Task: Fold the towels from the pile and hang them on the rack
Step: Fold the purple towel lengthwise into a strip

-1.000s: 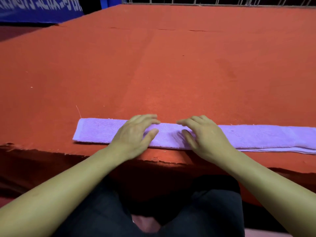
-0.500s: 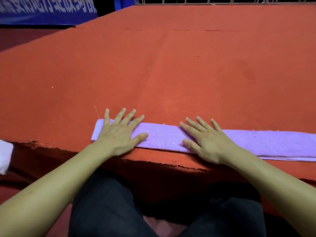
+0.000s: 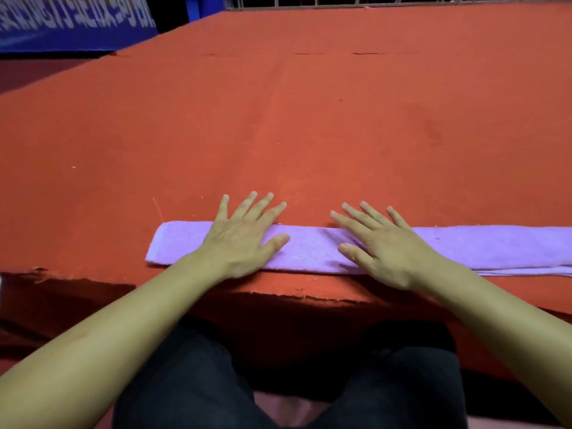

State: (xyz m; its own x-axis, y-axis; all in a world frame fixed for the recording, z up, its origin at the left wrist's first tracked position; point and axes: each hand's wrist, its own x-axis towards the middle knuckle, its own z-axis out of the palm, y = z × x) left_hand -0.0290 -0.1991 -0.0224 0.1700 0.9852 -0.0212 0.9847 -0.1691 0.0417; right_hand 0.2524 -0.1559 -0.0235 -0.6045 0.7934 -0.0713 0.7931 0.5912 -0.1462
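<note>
Fingers [image 3: 250, 205] of both hands are lying splayed flat, gripping nothing, pressing the purple towel [image 3: 309, 249] near the surface [image 3: 278, 134] edge; uneven pressure risks skewing the fold.

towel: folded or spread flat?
Folded. The towel is a narrow strip with stacked layer edges showing along its near right side; both hands, left and right, press flat on it.

blue banner [image 3: 74, 23] — white lettering, upside down, blurred — unreadable
</note>
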